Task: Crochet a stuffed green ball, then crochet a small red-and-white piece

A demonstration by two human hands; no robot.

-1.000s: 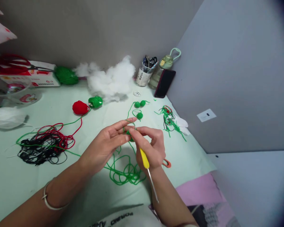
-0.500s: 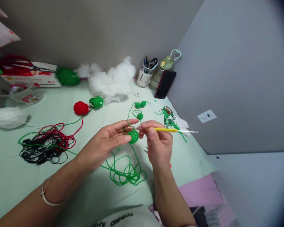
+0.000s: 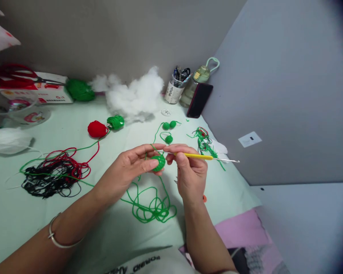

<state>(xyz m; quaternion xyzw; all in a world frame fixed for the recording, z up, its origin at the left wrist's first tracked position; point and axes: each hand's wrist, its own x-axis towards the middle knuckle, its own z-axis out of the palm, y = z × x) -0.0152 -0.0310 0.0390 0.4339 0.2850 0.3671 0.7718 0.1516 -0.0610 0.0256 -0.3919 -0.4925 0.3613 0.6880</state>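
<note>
Currently: yellow hook (image 3: 199, 156) at green piece (image 3: 159, 163)

Left hand (image 3: 129, 166) pinches green piece near view centre. Right hand (image 3: 191, 176) grips yellow hook, one tip by piece's 12 o'clock. Loose green yarn (image 3: 156, 214) at piece's 6 o'clock.

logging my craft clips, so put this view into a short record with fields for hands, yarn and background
left hand: pinches a small green crocheted piece
right hand: holds a yellow-handled hook, one end pointing toward the left hand
loose yarn: green tangle, lower centre of the view
yarn at left: black strands overlapping red strands
background: white fluff, jar, bottle, phone
</note>
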